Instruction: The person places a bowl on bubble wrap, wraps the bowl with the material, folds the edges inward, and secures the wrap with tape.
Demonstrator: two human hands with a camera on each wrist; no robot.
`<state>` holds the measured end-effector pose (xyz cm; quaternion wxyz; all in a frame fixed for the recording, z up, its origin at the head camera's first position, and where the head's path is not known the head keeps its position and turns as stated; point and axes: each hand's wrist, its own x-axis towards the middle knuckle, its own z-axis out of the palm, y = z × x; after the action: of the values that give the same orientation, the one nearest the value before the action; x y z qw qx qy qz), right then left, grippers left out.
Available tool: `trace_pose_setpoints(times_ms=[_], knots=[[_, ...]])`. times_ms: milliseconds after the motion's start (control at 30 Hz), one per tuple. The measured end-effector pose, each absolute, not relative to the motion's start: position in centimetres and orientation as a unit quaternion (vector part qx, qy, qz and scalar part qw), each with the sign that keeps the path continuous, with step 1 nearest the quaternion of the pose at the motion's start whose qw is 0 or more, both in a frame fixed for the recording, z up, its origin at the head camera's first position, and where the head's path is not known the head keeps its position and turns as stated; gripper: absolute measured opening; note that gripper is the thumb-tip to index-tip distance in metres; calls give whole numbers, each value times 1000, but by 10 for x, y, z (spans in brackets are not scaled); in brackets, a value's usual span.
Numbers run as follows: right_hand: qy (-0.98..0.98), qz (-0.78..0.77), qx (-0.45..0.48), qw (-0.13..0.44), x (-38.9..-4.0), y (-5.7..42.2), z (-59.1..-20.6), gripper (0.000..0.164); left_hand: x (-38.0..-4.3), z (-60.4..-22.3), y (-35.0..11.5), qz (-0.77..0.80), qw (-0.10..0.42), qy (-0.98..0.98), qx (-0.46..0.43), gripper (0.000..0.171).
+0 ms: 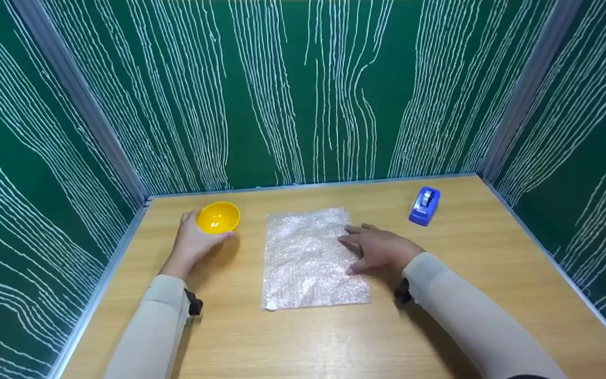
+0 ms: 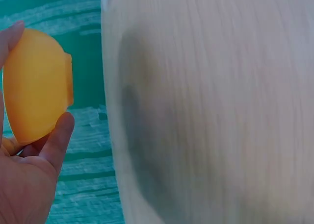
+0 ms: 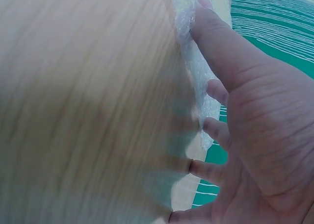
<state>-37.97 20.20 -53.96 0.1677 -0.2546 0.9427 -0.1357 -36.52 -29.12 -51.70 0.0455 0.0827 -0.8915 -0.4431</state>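
Observation:
My left hand (image 1: pixel 196 241) grips a small yellow bowl (image 1: pixel 219 218) by its side, at the left of the table. In the left wrist view the bowl (image 2: pixel 39 87) is held above the wood, its foot ring facing the table and a shadow below. At the middle of the table a sheet of bubble wrap (image 1: pixel 311 263) lies flat. My right hand (image 1: pixel 382 248) rests at its right edge with fingers spread. The right wrist view shows the thumb of the right hand (image 3: pixel 265 116) on the bubble wrap (image 3: pixel 189 18) and other fingertips along its edge and the wood.
A blue stapler-like object (image 1: pixel 424 206) with a silver part on top lies at the back right of the wooden table (image 1: pixel 313 342). Green panels (image 1: pixel 261 95) with wavy white lines stand along the back and both sides, joined by grey corner posts (image 1: pixel 524 84).

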Motion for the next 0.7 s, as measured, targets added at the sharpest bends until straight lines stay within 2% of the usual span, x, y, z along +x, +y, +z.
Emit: trace_pose_setpoints(times_ms=[267, 700], knots=[[941, -120, -272, 160, -382, 202, -540, 96, -365, -508, -247, -432, 54, -900, 19, 119], [945, -122, -247, 175, -381, 201, -538, 96, -356, -511, -171, -431, 20, -900, -58, 111]])
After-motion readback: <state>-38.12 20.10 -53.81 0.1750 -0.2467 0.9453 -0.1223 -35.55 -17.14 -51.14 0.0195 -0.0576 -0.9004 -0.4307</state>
